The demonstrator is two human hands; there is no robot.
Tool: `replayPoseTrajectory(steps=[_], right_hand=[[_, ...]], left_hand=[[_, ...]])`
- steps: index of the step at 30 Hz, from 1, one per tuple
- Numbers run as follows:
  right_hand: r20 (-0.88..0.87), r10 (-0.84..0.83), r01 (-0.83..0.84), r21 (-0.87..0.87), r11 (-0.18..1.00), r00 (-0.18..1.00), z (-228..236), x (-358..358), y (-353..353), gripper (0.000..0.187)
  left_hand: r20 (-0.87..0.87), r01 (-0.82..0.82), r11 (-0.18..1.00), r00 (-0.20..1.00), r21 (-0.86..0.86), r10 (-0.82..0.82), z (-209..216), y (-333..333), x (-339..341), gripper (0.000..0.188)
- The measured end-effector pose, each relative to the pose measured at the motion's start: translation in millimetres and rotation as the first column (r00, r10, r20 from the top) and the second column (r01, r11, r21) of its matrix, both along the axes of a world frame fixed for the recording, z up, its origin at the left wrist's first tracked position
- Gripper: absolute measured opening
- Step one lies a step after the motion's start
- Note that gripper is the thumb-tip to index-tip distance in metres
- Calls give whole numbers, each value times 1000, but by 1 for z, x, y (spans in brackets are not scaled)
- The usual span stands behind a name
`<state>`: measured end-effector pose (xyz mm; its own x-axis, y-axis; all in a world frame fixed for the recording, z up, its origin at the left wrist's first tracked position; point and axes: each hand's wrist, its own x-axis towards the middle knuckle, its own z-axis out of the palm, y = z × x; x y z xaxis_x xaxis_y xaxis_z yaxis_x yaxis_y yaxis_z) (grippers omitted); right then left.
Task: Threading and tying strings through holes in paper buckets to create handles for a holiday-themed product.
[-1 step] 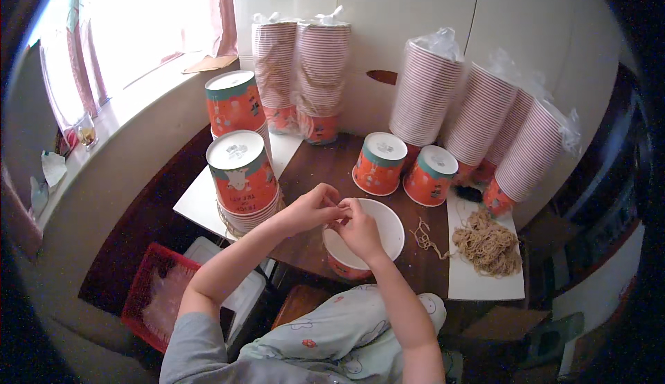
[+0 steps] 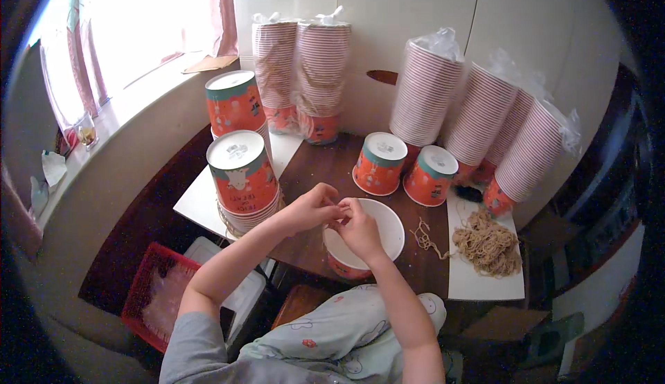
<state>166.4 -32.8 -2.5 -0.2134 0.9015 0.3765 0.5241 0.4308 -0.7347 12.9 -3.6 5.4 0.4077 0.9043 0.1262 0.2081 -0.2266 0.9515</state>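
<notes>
An orange paper bucket (image 2: 377, 228) stands upright right in front of me, its white inside showing. Over its left and middle part, my left hand (image 2: 315, 208) and my right hand (image 2: 359, 230) meet, fingertips pinched together. Whatever they pinch is too small or hidden to make out. To the right of the bucket lies a short bunch of loose tan string (image 2: 429, 240). A bigger tangled heap of the same string (image 2: 487, 244) rests farther right on a white board (image 2: 478, 287). Beside my left forearm stands an upside-down stack of orange buckets (image 2: 244, 176), string hanging around its lower rims.
Two more upturned buckets (image 2: 380, 164) stand behind the open one. Tall plastic-wrapped bucket stacks (image 2: 426, 93) line the wall, more at back left (image 2: 322, 72). Another upturned stack (image 2: 234, 107) is near the window. A red basket (image 2: 149, 294) sits low at left, below the brown table (image 2: 312, 169).
</notes>
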Motion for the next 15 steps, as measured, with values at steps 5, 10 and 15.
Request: replayPoseTrajectory(steps=[5, 10, 15], right_hand=[[-21, 25, -23, 78, 997, 999, -8, 1, 4, 35], [49, 31, -42, 227, 973, 998, -7, 0, 3, 32], [-51, 33, -34, -1, 999, 998, -10, 2, 8, 31]], left_hand=[[34, -31, 971, 999, -238, 41, 19, -10, -2, 46], [129, 1, 953, 991, -304, 40, 10, -10, -9, 44], [75, -23, 972, 996, -233, 42, 8, -6, -11, 39]])
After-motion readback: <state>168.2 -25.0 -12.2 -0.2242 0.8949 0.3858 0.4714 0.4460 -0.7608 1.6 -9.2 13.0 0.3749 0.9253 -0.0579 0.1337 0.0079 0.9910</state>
